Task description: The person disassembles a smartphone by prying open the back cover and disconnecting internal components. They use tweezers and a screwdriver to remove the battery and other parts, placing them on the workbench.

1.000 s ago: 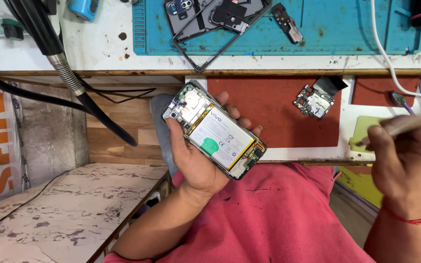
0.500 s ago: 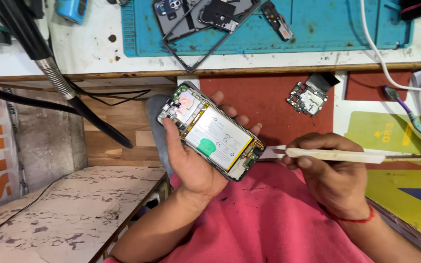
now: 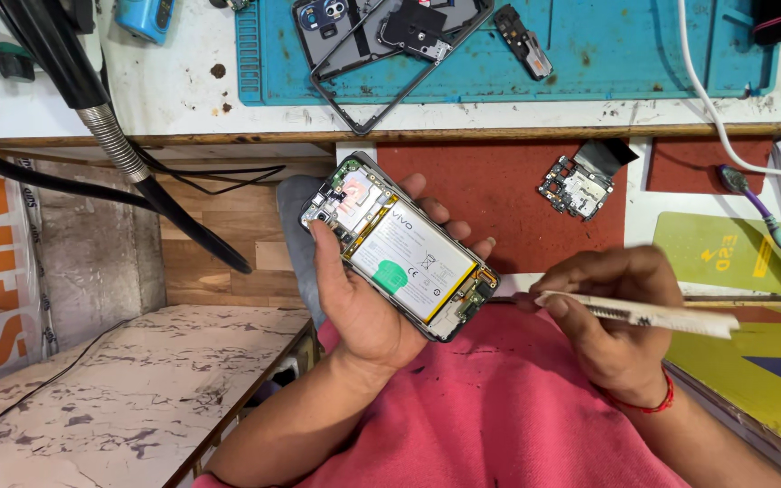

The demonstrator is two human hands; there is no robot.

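My left hand (image 3: pixel 368 303) grips an opened smartphone (image 3: pixel 399 246) with its back cover off, so the white battery and small circuit parts show. The phone lies tilted across my palm, its camera end toward the upper left. My right hand (image 3: pixel 612 321) holds a flat cream-coloured plastic pry tool (image 3: pixel 644 312) that points left, its tip a short way from the phone's lower right corner and apart from it.
A small circuit board (image 3: pixel 580 185) lies on a red-brown mat (image 3: pixel 499 199). On the teal work mat (image 3: pixel 616 50) are a phone frame (image 3: pixel 390 54) and small parts. A flexible black hose (image 3: pixel 101 117) hangs at left; a white cable (image 3: pixel 716 108) runs at right.
My right hand has picked up the pry tool from the right and brought it near the phone's lower end. The left hand keeps holding the phone in much the same place.
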